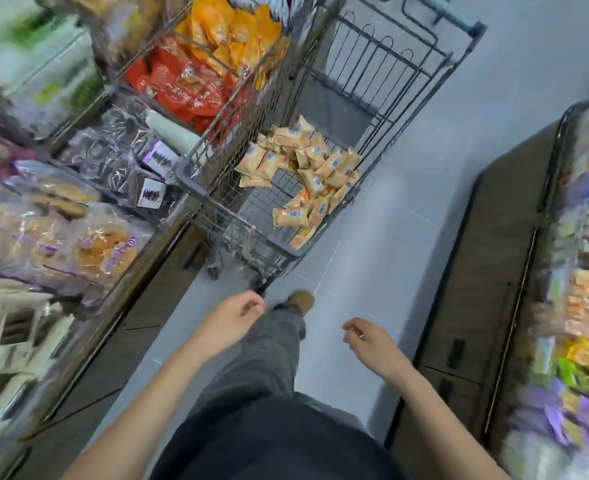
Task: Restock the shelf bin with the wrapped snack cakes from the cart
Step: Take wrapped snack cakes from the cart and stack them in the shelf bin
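A grey wire shopping cart (196,188) stands in the aisle ahead of me. Its basket holds several tan wrapped snack cakes (306,171) in a loose pile. My left hand (232,315) hangs below the cart's near end, fingers loosely curled, holding nothing. My right hand (365,337) is further right over the floor, also loosely curled and holding nothing. Both hands are well short of the cakes. Wire shelf bins on the left hold orange packs (227,32) and red packs (178,88). I cannot tell which bin takes the cakes.
Left shelves carry bagged buns (88,244) and clear-wrapped goods (113,157). A dark shelf unit (487,271) with colourful packs lines the right side. Pale tiled floor (372,244) runs between them. My leg and shoe (300,301) are just behind the cart.
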